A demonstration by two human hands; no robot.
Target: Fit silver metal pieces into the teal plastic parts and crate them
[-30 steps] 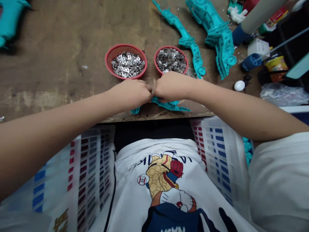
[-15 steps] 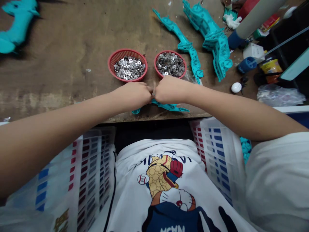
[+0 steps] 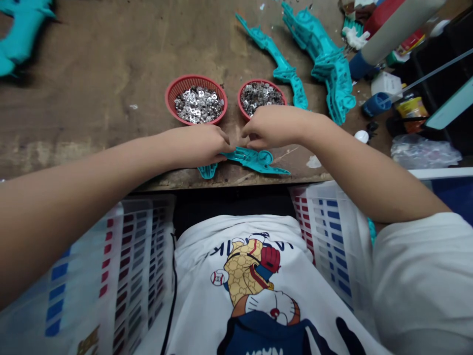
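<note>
A turquoise plastic moulded part lies at the table's front edge, its left half partly hidden by my left hand. The fingers of that hand are closed on the part. My right hand hovers just above the part's right half, in front of the smaller red basket. Its fingers are loosely bent and apart, with nothing visible between them. Small metal clips fill the left red basket and the right red basket.
More turquoise parts lie at the back right: a slim one and a thicker stack. Another turquoise piece is at the far left. White plastic crates flank my lap. Bottles, a plastic bag and clutter occupy the right side.
My hands were together over the turquoise part. The right hand has moved off to the right and its fingers have loosened, uncovering more of the part. The left hand stays on it.
</note>
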